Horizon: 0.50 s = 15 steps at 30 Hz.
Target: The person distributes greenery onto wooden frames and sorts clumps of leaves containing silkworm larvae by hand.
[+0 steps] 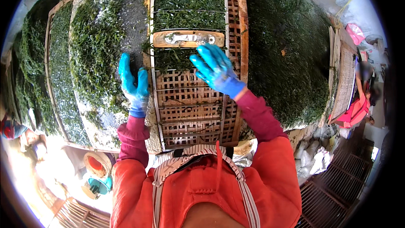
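Note:
My left hand, in a blue-coated glove, is over the grey tabletop between a loose green heap and a slatted tray. Its fingers and thumb are apart, with nothing in them. My right hand, gloved alike, hovers over or rests on the tray's right side, fingers spread. Its fingertips are at the lower edge of a wooden bar with a pale inlay, which lies across the tray. Shredded dark green leaves, perhaps seaweed, cover the tray's far part. The woven lattice shows bare at the near end, with thin wires crossing it.
A larger green heap spreads to the right. Another leaf pile is left of my left hand, beside a framed tray. A bucket stands below left. Another person in red is at the far right.

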Motion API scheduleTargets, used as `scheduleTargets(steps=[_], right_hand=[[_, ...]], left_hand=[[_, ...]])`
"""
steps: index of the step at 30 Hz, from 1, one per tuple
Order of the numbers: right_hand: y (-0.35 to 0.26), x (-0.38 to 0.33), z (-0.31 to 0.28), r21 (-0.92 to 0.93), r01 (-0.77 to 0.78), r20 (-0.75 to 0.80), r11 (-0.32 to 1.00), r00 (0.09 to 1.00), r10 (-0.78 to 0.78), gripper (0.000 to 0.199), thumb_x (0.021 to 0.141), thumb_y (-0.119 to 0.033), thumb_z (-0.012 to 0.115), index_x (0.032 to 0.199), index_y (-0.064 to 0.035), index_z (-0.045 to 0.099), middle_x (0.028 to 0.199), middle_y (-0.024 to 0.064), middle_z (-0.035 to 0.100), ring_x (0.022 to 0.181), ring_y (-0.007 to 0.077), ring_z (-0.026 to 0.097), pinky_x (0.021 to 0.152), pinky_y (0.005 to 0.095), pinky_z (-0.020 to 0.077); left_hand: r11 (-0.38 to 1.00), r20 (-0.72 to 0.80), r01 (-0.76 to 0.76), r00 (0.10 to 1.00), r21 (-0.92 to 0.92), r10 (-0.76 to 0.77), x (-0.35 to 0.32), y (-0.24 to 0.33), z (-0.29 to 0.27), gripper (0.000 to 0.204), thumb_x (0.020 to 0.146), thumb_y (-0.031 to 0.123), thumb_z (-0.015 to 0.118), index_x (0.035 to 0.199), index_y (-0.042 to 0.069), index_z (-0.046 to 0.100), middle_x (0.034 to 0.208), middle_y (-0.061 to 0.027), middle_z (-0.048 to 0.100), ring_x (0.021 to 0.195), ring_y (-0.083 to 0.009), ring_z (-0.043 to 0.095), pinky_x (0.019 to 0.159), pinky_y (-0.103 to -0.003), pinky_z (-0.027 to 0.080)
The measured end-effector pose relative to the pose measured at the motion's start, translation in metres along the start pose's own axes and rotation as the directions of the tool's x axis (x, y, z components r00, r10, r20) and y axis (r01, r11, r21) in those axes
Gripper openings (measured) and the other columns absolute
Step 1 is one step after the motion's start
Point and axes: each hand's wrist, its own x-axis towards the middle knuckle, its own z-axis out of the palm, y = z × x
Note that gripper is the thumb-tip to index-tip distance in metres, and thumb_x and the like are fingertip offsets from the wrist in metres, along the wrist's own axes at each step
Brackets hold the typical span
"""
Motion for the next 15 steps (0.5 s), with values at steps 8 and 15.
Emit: scheduleTargets(steps=[8,15], right_hand=[[-0.001,0.05,0.042,0.114,-0.353,-0.186,0.929,0.911,0.369,0.091,0.084,-0.033,0.079,0.16,-0.0137,0.033,0.165,0.0174,0.029,0.154,0.0395,0.026,0.124,0.0556,0.0246],[-0.033,0.035,0.042,0.194,0.054,0.122,0.98,0.989,-0.078,0.04,0.09,-0.016,0.066,0.129,-0.0078,0.067,0.144,0.0105,0.06,0.129,0.0279,0.059,0.116,0.0444,0.0425]], left_hand=[[0.834,0.109,-0.379,0.924,0.401,0.367,0.031,0.024,-0.012,0.059,0.09,0.011,0.066,0.147,0.004,0.052,0.151,-0.0174,0.052,0.142,-0.0406,0.045,0.119,-0.055,0.03],[0.537,0.613,-0.591,0.773,0.602,0.163,0.004,0.006,0.012,0.052,0.097,0.045,0.057,0.142,0.018,0.061,0.154,-0.0031,0.052,0.15,-0.0374,0.036,0.126,-0.061,0.012]])
